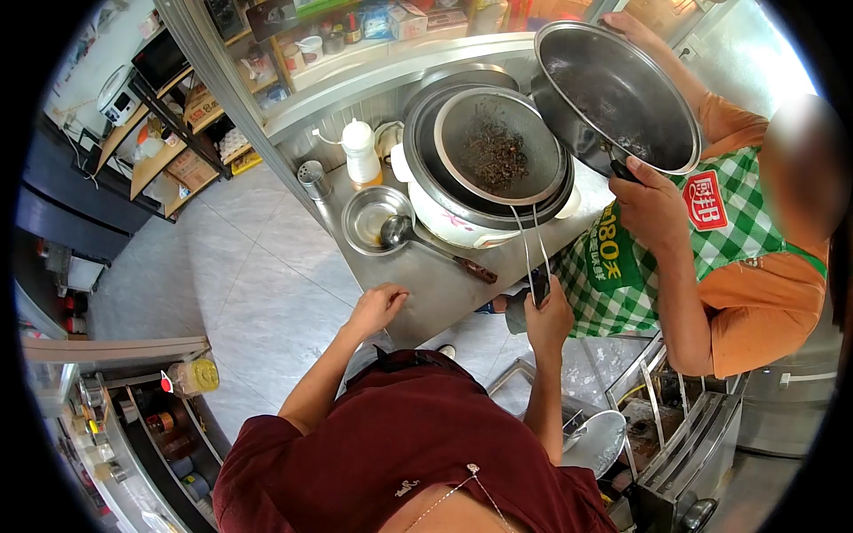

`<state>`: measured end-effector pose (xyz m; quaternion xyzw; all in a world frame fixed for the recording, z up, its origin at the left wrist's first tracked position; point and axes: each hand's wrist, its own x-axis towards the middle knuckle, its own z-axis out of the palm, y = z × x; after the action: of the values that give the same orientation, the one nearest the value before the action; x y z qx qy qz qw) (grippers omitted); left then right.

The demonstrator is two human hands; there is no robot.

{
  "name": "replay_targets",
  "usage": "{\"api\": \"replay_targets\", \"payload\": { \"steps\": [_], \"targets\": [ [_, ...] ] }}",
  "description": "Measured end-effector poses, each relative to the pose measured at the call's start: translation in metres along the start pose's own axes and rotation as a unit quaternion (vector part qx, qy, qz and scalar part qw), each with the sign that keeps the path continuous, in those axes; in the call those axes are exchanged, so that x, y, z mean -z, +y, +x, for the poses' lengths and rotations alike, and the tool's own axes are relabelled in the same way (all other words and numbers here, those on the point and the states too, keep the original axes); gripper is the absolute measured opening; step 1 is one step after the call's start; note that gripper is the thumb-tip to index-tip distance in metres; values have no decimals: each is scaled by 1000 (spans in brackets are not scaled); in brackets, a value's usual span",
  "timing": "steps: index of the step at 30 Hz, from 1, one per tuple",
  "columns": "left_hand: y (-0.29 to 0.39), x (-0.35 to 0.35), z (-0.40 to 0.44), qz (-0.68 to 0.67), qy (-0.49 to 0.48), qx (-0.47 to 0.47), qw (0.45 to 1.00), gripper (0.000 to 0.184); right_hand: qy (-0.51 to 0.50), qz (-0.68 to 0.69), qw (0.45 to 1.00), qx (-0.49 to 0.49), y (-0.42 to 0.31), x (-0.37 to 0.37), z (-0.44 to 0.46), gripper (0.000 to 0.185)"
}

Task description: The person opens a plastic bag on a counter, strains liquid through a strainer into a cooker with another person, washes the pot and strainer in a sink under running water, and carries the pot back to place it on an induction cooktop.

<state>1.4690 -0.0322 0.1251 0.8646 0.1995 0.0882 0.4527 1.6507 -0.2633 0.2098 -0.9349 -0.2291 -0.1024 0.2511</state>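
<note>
My right hand (550, 318) is wrapped round the long wire handle of a round strainer (458, 151). Dark brown bits (496, 158) lie in the strainer, which sits over a dark inner pot in a white flowered pot (462, 229). My left hand (378, 307) is by the edge of the metal counter, its fingers curled in with nothing visible in them. Nearest to it are a small steel bowl (360, 233) and a ladle (397, 232) resting in that bowl. Another person's two hands hold a large steel pan (613, 102), tilted beside the strainer.
A white squeeze bottle (359, 147) and a metal shaker (314, 178) stand on the counter (391, 293). To my right is the person in a green checked apron (746, 209). A glass partition frame (391, 67) borders the far side. Steel kitchen equipment (689, 453) stands low right.
</note>
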Motion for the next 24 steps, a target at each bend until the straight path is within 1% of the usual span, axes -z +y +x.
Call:
{"api": "replay_targets", "payload": {
  "steps": [8,14,19,24],
  "targets": [
    [-1,-1,1,3,-5,-5,1000,18,-9,5,1000,-12,-2,2,0,40],
    [0,-3,5,5,-11,-6,1000,18,14,5,1000,11,-2,5,2,41],
    [9,2,7,1,-18,1,1000,18,-11,9,1000,-4,-4,10,6,43],
    [2,-1,10,3,-6,-21,1000,18,-22,3,1000,-15,-4,11,10,45]
  ]
}}
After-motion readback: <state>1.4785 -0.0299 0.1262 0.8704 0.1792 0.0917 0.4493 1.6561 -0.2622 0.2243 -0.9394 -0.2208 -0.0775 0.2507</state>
